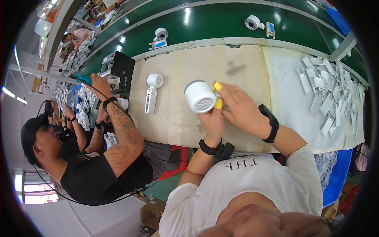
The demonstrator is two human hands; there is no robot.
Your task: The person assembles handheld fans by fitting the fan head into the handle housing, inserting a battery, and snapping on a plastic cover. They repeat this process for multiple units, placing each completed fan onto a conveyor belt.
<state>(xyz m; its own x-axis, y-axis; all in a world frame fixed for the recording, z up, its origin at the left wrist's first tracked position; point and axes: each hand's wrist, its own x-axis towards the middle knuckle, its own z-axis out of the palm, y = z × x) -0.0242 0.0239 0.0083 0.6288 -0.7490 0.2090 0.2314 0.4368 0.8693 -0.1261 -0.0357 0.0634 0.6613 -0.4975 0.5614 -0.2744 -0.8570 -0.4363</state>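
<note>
Holding a round white fan head [200, 96] up over the table [177, 122], going by the head camera. Left hand [213, 124] looks curled in under its near side, fingers mostly closed. Right hand [241, 106] has its fingers half bent at the head's right side, but I honestly can't tell if they're pinching something or just resting there

What could go wrong imo: the shell is round and looks smooth, so if the left hand loosens or twists, it could roll out and hit the table. The yellow wraps [218, 86] on the fingertips might dull the feel too, so anything small in there could drop unnoticed. A careless swing left could also clip the white handheld fan [151, 94] lying left of the hands

Hard to see: the left fingers behind the head, whatever's between those wraps (tiny and greyish), and the head's far side. The blue bin [338, 183] right of the hands is partly covered by the table edge
</note>
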